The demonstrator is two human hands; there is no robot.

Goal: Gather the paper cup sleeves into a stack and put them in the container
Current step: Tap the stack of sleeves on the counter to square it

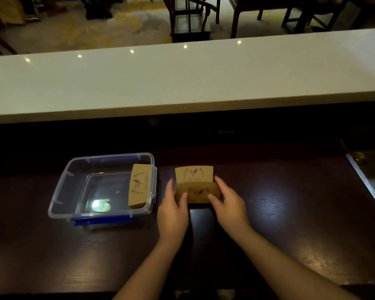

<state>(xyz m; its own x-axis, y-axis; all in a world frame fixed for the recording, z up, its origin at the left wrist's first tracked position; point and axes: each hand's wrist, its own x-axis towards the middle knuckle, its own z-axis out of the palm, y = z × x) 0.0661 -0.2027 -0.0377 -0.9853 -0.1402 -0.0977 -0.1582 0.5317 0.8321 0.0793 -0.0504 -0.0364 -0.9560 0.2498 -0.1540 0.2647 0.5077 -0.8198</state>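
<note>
A brown paper cup sleeve (197, 192) is pinched between both hands just above the dark counter: my left hand (173, 210) grips its left end and my right hand (227, 204) its right end. Behind it, flat on the counter, lies another sleeve (193, 173) printed with a bird and leaves. To the left stands a clear plastic container (59, 191) with blue clips. A stack of sleeves (138, 185) leans inside against its right wall.
The dark wooden counter (290, 213) stretches to both sides. A raised white bar top (182, 79) runs behind it. A metal sink edge (368, 180) sits at the far right. Dark chairs stand in the room beyond.
</note>
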